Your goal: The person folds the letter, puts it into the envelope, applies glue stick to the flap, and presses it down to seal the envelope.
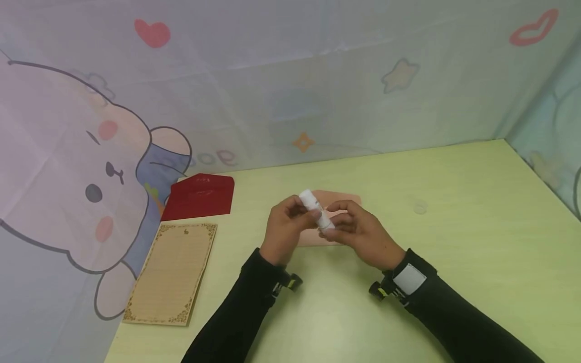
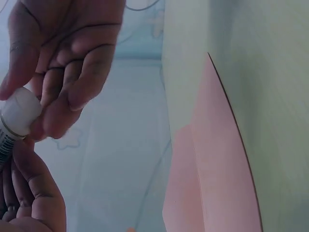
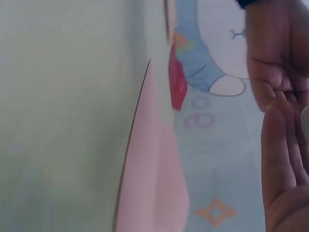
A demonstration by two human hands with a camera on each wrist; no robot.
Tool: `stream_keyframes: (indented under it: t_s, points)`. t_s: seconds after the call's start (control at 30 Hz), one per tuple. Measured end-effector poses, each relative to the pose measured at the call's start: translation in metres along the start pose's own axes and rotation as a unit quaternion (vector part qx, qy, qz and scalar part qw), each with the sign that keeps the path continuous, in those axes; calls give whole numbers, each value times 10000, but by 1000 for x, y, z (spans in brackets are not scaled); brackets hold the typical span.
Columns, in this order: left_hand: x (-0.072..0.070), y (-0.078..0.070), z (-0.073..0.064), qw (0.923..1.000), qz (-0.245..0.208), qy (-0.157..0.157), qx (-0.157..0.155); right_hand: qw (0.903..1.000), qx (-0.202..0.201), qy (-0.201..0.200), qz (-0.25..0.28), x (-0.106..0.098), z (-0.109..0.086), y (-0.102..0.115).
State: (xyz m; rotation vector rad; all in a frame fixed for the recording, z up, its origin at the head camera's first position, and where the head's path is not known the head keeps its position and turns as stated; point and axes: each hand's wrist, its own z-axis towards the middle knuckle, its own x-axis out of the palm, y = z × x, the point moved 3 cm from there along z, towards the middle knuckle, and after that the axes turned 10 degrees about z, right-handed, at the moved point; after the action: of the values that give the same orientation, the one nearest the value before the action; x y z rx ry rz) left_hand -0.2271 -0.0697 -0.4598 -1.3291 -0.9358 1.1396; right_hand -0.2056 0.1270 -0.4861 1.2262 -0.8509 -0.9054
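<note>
A white glue stick (image 1: 316, 209) is held at a tilt between both hands, above a pink envelope (image 1: 308, 239). My left hand (image 1: 285, 229) grips its body, the thumb lying across it. At the lower end, my right hand (image 1: 365, 237) pinches the stick between thumb and fingers. The left wrist view shows that white end of the glue stick (image 2: 23, 112) in the right hand's fingers, with printed bars further down. Only a sliver of the glue stick (image 3: 305, 123) enters the right wrist view. The pink envelope (image 2: 219, 159) lies with its flap raised.
To the left lies a red envelope (image 1: 201, 199) with its flap out. In front of it is a tan lined letter sheet (image 1: 174, 275) with a decorated border. A small clear round item (image 1: 420, 206) sits right of the hands. A printed cloth hangs behind the table.
</note>
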Motion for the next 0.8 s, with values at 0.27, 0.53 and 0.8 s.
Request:
stream_keyframes:
  t_s: [0.27,0.53,0.8]
  points:
    - [0,3,1,9998,-76,165,70,9820,302,857,1655,-4,3,-15]
    - [2,4,0,9982,406,-441,83,9903,-127,-650,-1220,9,-3,6]
    - [5,4,0,9989,347,-311,-101,9869,67,-936,-1313,6,-6,7]
